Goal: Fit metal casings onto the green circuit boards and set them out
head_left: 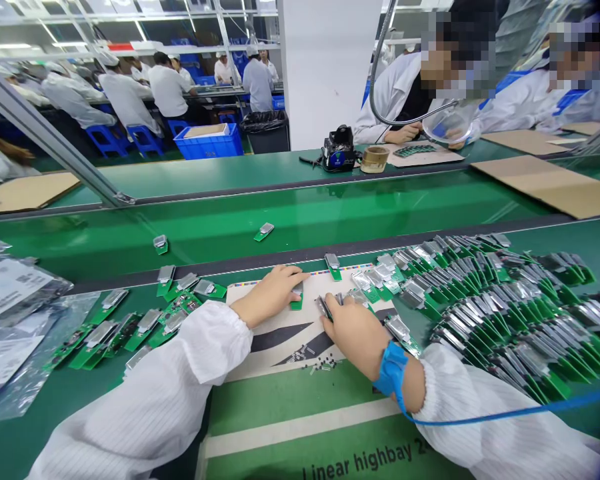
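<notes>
My left hand rests on a printed cardboard sheet, its fingers curled over a small green circuit board with a metal shield. My right hand, with a blue wrist strap, pinches another small metal-shielded board just right of it. Tiny dark parts lie scattered on the sheet below my hands. Both arms wear white sleeves.
Rows of many green boards fill the right of the bench; several more lie at left beside plastic bags. Two boards sit on the green conveyor belt. Across it, people in white work near a tape roll.
</notes>
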### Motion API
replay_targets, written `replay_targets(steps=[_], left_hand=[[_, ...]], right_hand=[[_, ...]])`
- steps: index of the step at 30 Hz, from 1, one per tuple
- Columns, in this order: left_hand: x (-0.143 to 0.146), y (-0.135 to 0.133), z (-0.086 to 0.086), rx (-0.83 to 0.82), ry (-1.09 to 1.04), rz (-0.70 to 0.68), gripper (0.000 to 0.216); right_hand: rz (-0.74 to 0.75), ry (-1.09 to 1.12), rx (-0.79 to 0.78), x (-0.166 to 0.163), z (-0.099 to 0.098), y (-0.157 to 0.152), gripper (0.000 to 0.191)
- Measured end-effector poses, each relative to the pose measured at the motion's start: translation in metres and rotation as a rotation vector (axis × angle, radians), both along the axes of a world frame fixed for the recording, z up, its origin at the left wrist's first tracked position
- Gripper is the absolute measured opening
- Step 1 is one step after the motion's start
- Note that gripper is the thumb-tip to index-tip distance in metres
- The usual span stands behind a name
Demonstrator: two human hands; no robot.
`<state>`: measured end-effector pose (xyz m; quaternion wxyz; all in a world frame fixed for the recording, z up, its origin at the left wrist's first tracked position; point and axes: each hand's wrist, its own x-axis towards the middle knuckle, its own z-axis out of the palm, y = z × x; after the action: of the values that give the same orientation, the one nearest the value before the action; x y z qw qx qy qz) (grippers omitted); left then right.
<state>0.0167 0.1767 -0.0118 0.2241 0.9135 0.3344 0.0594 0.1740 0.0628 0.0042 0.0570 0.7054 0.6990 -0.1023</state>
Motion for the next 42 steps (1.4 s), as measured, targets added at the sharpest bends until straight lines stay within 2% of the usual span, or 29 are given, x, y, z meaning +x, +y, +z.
replay_targets(steps=[3,6,11,14,17,20,23,26,28,31,35,37,39,42], left_hand=[[-0.009,0.004,0.002,-0.051,-0.004,0.037,0.042],[-0.011,-0.003,0.006,-0.094,-0.067,0.061,0.036],[0.008,-0.022,0.002,-0.124,-0.156,0.012,0.031],[0.022,-0.033,-0.007,-0.11,-0.145,-0.023,0.031],[0.025,-0.035,-0.01,-0.098,-0.107,-0.029,0.035],[0.018,-0.019,0.0,-0.11,-0.032,-0.09,0.056],[0.02,0.013,0.02,-0.058,0.039,-0.145,0.057],[0.046,0.044,0.034,0.039,0.073,-0.2,0.051],[0.068,0.055,0.034,0.078,0.104,-0.275,0.052],[0.092,0.063,0.026,0.111,0.158,-0.37,0.044],[0.096,0.072,0.02,0.125,0.184,-0.392,0.028],[0.094,0.078,0.023,0.114,0.182,-0.367,0.025],[0.094,0.082,0.029,0.101,0.173,-0.32,0.024],[0.097,0.082,0.038,0.099,0.147,-0.228,0.027]], right_hand=[[-0.019,-0.018,-0.022,0.002,0.0,0.002,0.029],[-0.036,-0.027,-0.019,0.008,-0.002,0.0,0.027],[-0.015,-0.003,0.006,0.014,-0.003,-0.005,0.027],[-0.009,0.011,0.021,0.014,-0.001,-0.009,0.033],[-0.018,0.031,0.033,0.01,0.001,-0.011,0.046],[-0.041,0.051,0.037,0.002,-0.002,-0.006,0.052],[-0.083,0.073,0.041,-0.007,-0.004,-0.001,0.038],[-0.084,0.114,0.062,-0.008,0.006,-0.003,0.03],[-0.065,0.142,0.088,0.004,0.019,-0.008,0.027],[-0.101,0.142,0.141,0.057,0.046,-0.015,0.026],[-0.324,0.021,0.208,0.192,0.074,-0.006,0.028],[-0.486,-0.06,0.217,0.265,0.077,0.007,0.03],[-0.613,-0.118,0.213,0.325,0.072,0.024,0.027],[-0.707,-0.156,0.208,0.38,0.054,0.045,0.027]])
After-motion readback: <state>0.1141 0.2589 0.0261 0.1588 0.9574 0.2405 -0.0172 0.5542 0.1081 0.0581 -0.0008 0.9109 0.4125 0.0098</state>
